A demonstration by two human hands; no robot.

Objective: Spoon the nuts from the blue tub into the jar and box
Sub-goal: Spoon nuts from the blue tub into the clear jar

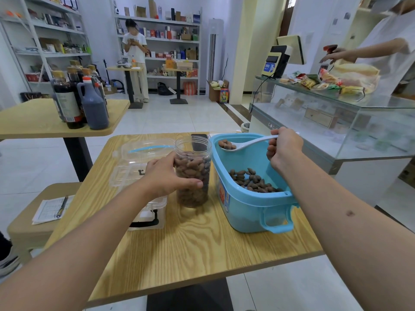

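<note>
Obscured: the left hand (165, 175) and forearm cover much of the clear plastic box (139, 176), so its contents cannot be determined; only its transparent walls, a blue strip near the far edge and a black latch at the near end are readable. The dark flat object (198, 140) behind the jar is mostly hidden by the jar and cannot be identified. The label on the blue tub's near-left wall is too oblique to read. The end of the spoon handle is inside the right fist.

Nuts: brown, elongated, almond-shaped, matt surface.

Jar (193, 171): clear plastic, lidless, upright on the wooden table (190, 248), between box and tub, just beside the tub's left wall. Filled with nuts to roughly three quarters; threaded neck bare.

Blue tub (253, 205): light blue, rounded corners, handle on the near end. A loose pile of nuts (253, 181) lies on the floor at the near-right side; the remaining floor is bare.

Spoon (244, 143): white, held level over the tub's far-left corner, bowl loaded with a few nuts, close to the jar mouth.

Hands: left wraps around the jar's side, thumb across the front. Right hand (284, 149) is curled around the spoon handle.
</note>
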